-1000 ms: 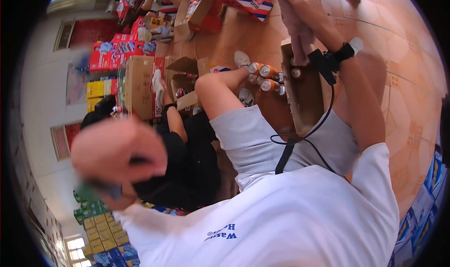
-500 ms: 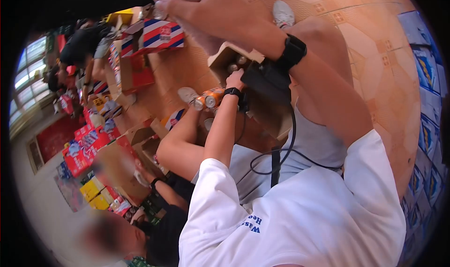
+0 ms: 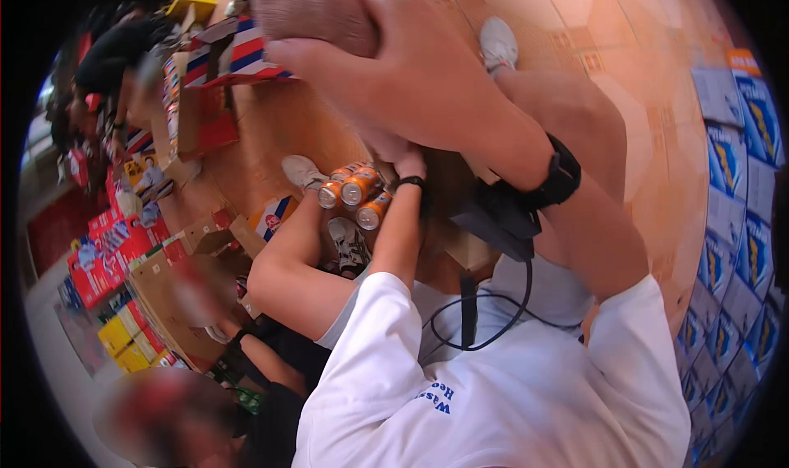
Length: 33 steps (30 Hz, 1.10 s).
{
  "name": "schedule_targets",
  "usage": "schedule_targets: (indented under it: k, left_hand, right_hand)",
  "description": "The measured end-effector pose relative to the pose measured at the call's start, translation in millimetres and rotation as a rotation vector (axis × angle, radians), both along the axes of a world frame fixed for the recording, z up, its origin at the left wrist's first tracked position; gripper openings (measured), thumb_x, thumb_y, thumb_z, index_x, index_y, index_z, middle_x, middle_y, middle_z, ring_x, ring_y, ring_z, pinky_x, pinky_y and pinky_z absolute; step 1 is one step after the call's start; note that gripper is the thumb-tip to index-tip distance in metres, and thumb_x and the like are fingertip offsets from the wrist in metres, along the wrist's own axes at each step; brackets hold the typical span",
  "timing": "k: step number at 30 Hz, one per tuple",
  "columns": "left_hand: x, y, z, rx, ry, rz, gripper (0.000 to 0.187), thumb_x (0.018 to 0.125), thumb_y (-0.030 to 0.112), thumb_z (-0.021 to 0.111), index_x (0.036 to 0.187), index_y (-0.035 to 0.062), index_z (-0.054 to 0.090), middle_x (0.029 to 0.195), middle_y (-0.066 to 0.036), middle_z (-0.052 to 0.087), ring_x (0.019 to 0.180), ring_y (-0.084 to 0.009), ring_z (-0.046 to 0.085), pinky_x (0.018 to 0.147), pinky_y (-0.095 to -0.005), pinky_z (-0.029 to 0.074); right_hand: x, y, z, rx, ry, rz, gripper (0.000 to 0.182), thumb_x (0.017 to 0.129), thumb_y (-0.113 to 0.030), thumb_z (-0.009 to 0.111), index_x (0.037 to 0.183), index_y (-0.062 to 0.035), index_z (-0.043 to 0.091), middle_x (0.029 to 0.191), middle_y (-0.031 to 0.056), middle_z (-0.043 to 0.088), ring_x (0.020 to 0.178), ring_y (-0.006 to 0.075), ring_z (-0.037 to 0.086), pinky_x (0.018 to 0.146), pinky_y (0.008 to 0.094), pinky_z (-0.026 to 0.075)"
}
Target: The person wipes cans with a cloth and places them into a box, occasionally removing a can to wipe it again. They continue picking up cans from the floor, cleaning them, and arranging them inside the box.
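Note:
My right hand is raised close to the camera, fingers bent around a blurred, brownish rounded shape that I cannot make out. Partly behind it, my left hand reaches down near the cardboard box, its fingers hidden. Several orange drink cans lie together just left of that hand, lids facing me. Most of the box and its contents are covered by my right hand and forearm. A black device with a cable hangs by my right wrist.
Blue-and-white cartons are stacked along the right. At left stand opened cardboard boxes, red packs and a striped box. A co-worker in black is close at lower left; another person bends down farther back.
My right hand has come lower and fills more of the view, now covering the box opening and the cans inside. More of the orange cans beside my left hand show. The view has shifted slightly.

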<state>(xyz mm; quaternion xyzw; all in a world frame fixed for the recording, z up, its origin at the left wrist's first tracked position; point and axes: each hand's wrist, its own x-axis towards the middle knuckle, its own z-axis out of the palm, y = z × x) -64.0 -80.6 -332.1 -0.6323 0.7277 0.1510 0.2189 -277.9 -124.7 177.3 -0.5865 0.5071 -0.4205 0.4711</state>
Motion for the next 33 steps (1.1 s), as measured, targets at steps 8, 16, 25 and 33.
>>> schedule_targets:
  k: [8, 16, 25, 33]
  left_hand:
    - [-14, 9, 205, 0.039, 0.306, -0.092, 0.045, 0.077, 0.037, 0.08, 0.11, 0.0082, 0.07, 0.102, -0.021, 0.074, 0.095, -0.036, 0.073, 0.081, -0.0447, 0.06]
    - [29, -15, 378, 0.193, 1.232, -0.089, 0.056, 0.084, 0.037, 0.074, 0.122, -0.0018, 0.062, 0.101, -0.006, 0.068, 0.087, -0.016, 0.064, 0.077, -0.0303, 0.053]
    - [102, -16, 402, 0.124, 1.704, 0.28, 0.05, 0.095, 0.034, 0.059, 0.126, -0.0053, 0.061, 0.098, -0.006, 0.067, 0.084, -0.0114, 0.065, 0.071, -0.027, 0.054]
    - [95, -21, 404, -0.335, 1.858, 0.5, 0.041, 0.099, 0.032, 0.054, 0.125, -0.0001, 0.06, 0.113, -0.006, 0.064, 0.104, -0.0111, 0.059, 0.091, -0.0272, 0.049]
  right_hand:
    - [18, -17, -28, -0.097, 0.097, -0.203, 0.063, 0.092, -0.051, 0.067, 0.117, 0.0067, 0.067, 0.099, 0.0247, 0.073, 0.093, 0.0328, 0.072, 0.083, 0.0399, 0.055]
    - [45, -12, -78, -0.08, 0.188, 0.04, 0.073, 0.089, -0.063, 0.067, 0.114, 0.0053, 0.068, 0.099, 0.0165, 0.073, 0.085, 0.0196, 0.07, 0.078, 0.0322, 0.055]
    - [101, 11, -97, 0.034, -0.149, 0.253, 0.053, 0.097, -0.046, 0.067, 0.119, 0.0029, 0.064, 0.105, 0.0074, 0.07, 0.096, 0.0101, 0.064, 0.086, 0.0256, 0.052]
    - [139, 32, -108, 0.44, -0.624, 0.092, 0.051, 0.099, -0.042, 0.065, 0.122, 0.0032, 0.064, 0.107, 0.0081, 0.068, 0.095, 0.0123, 0.063, 0.085, 0.0265, 0.051]
